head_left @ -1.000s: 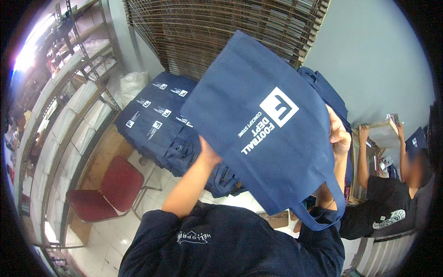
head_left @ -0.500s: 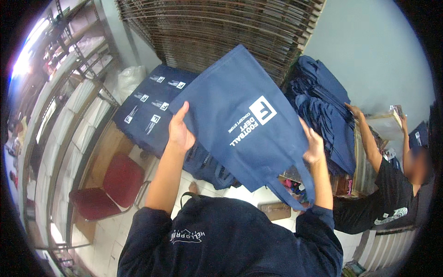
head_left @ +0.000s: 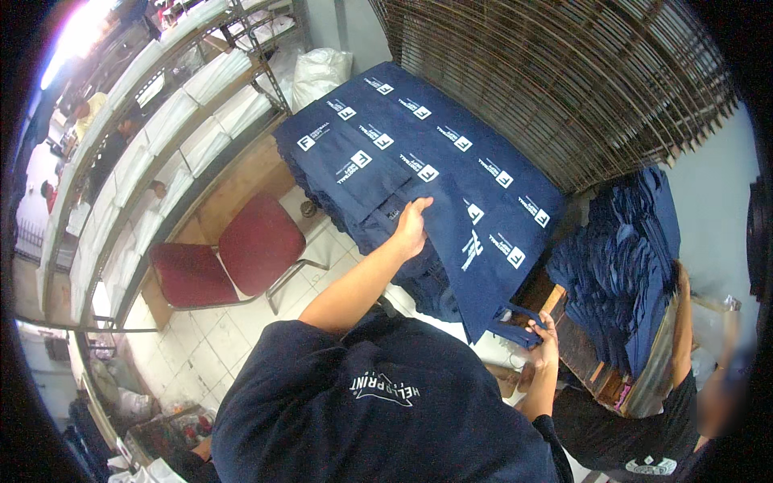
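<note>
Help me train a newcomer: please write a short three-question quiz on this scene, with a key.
1. Which part of the blue bag does the person's right hand touch?
2. True or false: the red chair stands to the person's right.
3. The sack beside the stack of blue bags is: (a) green, (b) white, (c) red.

Key: 1. A handle. 2. False; the red chair is on the left. 3. b.

At left, shelving rack [head_left: 51, 241]; between it and the tote-bag pile [head_left: 386, 173], chair [head_left: 262, 241] before, sack [head_left: 320, 76] behind. Behind the pile, wire rack [head_left: 555, 80]; at right, fabric heap [head_left: 616, 274] on wooden stand [head_left: 592, 354].
</note>
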A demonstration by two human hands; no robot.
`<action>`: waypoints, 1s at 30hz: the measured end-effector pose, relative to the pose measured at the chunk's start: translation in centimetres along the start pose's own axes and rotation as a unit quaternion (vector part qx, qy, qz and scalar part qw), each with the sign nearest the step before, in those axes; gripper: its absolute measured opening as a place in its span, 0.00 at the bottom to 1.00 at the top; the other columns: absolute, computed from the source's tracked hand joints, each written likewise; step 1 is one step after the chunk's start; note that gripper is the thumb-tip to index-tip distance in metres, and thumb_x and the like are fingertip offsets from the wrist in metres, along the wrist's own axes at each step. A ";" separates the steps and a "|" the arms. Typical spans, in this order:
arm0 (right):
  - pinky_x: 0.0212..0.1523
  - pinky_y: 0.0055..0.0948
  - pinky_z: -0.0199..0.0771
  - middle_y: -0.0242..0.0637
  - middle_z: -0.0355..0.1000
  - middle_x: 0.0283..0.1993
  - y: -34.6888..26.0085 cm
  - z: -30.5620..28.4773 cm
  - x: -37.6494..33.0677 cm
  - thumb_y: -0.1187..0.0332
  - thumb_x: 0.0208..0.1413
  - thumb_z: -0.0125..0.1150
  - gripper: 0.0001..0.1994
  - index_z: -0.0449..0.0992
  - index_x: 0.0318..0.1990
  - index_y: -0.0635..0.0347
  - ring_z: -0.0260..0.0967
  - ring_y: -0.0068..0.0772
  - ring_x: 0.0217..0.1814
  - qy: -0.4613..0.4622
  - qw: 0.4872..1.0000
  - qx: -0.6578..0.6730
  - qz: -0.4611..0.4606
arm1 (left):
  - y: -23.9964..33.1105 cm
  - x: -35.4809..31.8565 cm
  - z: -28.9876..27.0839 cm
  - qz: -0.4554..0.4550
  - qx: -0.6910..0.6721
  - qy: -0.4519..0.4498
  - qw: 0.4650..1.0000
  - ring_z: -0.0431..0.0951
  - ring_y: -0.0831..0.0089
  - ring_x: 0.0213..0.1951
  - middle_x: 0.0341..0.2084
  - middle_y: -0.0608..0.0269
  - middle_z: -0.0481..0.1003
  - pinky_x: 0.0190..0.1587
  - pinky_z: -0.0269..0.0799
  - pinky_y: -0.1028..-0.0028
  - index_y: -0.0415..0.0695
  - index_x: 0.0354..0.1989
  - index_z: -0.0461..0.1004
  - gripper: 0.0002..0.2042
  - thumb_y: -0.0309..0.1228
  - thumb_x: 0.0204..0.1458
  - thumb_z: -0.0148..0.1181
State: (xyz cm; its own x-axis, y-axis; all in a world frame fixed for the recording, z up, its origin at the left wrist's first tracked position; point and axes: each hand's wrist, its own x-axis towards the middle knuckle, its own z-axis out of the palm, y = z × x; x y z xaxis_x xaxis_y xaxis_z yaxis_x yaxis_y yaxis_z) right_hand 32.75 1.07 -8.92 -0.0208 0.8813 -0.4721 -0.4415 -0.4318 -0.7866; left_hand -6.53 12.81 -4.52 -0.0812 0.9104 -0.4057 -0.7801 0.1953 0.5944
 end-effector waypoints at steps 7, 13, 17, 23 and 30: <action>0.38 0.28 0.66 0.39 0.69 0.33 -0.7 8.5 4.7 0.75 0.36 0.46 0.16 0.71 0.38 0.61 0.63 0.31 0.33 0.016 0.999 -0.052 -0.007 | 5.1 4.6 -8.4 0.004 0.009 0.000 1.000 0.70 0.58 0.45 0.39 0.54 0.72 0.49 0.67 0.56 0.40 0.40 0.69 0.16 0.33 0.42 0.46; 0.31 0.23 0.61 0.34 0.74 0.32 -0.5 16.2 10.3 0.70 0.39 0.45 0.15 0.77 0.34 0.61 0.63 0.24 0.32 0.042 0.944 -0.325 -0.045 | 8.2 9.4 -15.9 0.050 0.137 0.198 0.969 0.70 0.58 0.40 0.40 0.52 0.67 0.44 0.68 0.59 0.41 0.43 0.59 0.22 0.26 0.35 0.54; 0.32 0.22 0.65 0.34 0.75 0.34 4.5 15.6 15.9 0.76 0.40 0.48 0.16 0.78 0.37 0.59 0.68 0.24 0.34 0.044 0.890 -0.444 -0.093 | 8.3 11.5 -20.5 0.022 0.294 0.231 0.927 0.71 0.67 0.37 0.33 0.62 0.71 0.38 0.68 0.65 0.41 0.40 0.65 0.17 0.24 0.39 0.58; 0.52 0.30 0.65 0.46 0.74 0.41 8.5 17.6 18.2 0.78 0.40 0.51 0.16 0.77 0.39 0.61 0.69 0.43 0.49 0.051 0.817 -0.567 -0.092 | 5.1 15.4 -27.8 0.024 0.330 0.288 0.899 0.71 0.70 0.33 0.31 0.60 0.70 0.31 0.69 0.73 0.39 0.48 0.63 0.24 0.18 0.38 0.58; 0.32 0.28 0.73 0.41 0.75 0.31 9.4 18.6 16.5 0.78 0.41 0.50 0.16 0.78 0.39 0.58 0.72 0.30 0.29 0.106 0.851 -0.515 -0.020 | 2.2 17.6 -32.4 0.091 0.433 0.348 0.827 0.68 0.72 0.26 0.21 0.66 0.66 0.34 0.67 0.73 0.42 0.50 0.62 0.29 0.23 0.34 0.64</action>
State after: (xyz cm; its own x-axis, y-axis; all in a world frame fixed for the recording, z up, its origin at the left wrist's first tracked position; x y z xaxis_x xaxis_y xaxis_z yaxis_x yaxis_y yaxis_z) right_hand 11.59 15.12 -16.70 0.1856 0.8918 -0.4127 0.5834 -0.4379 -0.6840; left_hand -29.77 17.45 -32.91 -0.7205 0.5817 -0.3776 -0.0048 0.5403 0.8415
